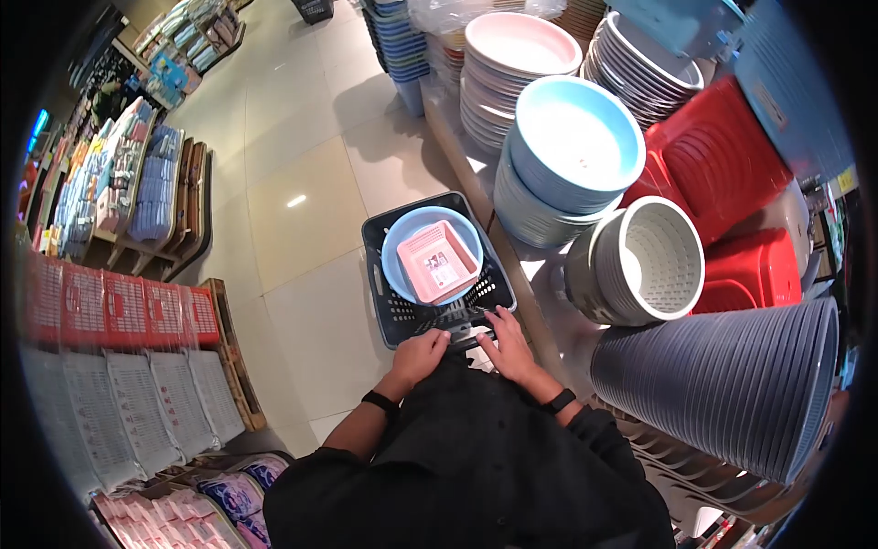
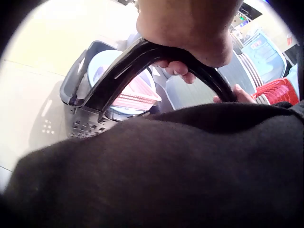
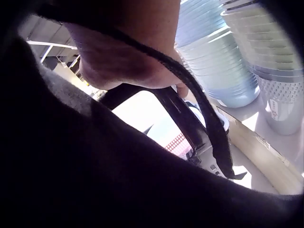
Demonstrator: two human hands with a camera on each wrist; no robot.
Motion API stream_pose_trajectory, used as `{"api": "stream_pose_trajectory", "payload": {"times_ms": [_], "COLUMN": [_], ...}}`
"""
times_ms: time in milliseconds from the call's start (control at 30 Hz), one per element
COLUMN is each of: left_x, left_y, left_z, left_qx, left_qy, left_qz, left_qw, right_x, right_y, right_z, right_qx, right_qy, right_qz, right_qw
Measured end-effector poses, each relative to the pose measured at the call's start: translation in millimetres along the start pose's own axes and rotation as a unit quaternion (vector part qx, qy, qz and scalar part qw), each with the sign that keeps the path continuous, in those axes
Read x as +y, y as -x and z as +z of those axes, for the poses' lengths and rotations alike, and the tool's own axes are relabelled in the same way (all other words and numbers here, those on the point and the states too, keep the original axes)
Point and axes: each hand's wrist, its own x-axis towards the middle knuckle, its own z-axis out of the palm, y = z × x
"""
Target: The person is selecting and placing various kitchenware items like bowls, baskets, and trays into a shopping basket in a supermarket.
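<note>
My left hand [image 1: 422,355] grips the black handle [image 2: 126,64] of a dark shopping basket [image 1: 372,261]; its fingers curl under the handle in the left wrist view. My right hand [image 1: 508,348] holds the same handle a little to the right, its palm over the bar in the right wrist view. Inside the basket sits a round light blue basin [image 1: 395,236]. A small pink plastic basket [image 1: 428,242] with a printed label rests in that basin. My dark clothing hides the lower part of both wrist views.
Along the right, a low display ledge [image 1: 540,316] bears stacks of basins [image 1: 578,146], pale buckets [image 1: 672,261], red plastic tubs [image 1: 722,160] and nested grey bins [image 1: 713,384]. Wrapped red baskets [image 1: 137,306] stand on a pallet at the left. Tiled floor [image 1: 306,201] stretches ahead between displays.
</note>
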Motion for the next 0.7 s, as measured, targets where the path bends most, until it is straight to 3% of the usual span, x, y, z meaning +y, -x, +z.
{"api": "stream_pose_trajectory", "payload": {"times_ms": [233,333,567,700], "left_x": [-1.0,-3.1,-6.4,-3.8], "left_y": [-32.1,-49.2,-80.3,-90.1], "left_z": [-11.7,-17.9,-34.0,-45.7], "left_qx": [-0.021,-0.017,-0.021,-0.028], "left_qy": [-0.021,-0.010,-0.025,0.004], "left_qz": [-0.008,-0.018,-0.036,-0.040], "left_qw": [1.000,1.000,0.999,0.999], "right_x": [-7.4,-10.5,-6.2,-3.8], "right_y": [-40.2,-57.7,-107.2,-142.1], "right_z": [-0.8,-6.6,-24.7,-36.8], "right_qx": [0.054,0.031,-0.031,-0.138], "right_qy": [0.008,-0.016,0.008,-0.042], "right_qz": [-0.015,0.019,-0.031,0.011], "right_qw": [0.998,0.999,0.999,0.989]}}
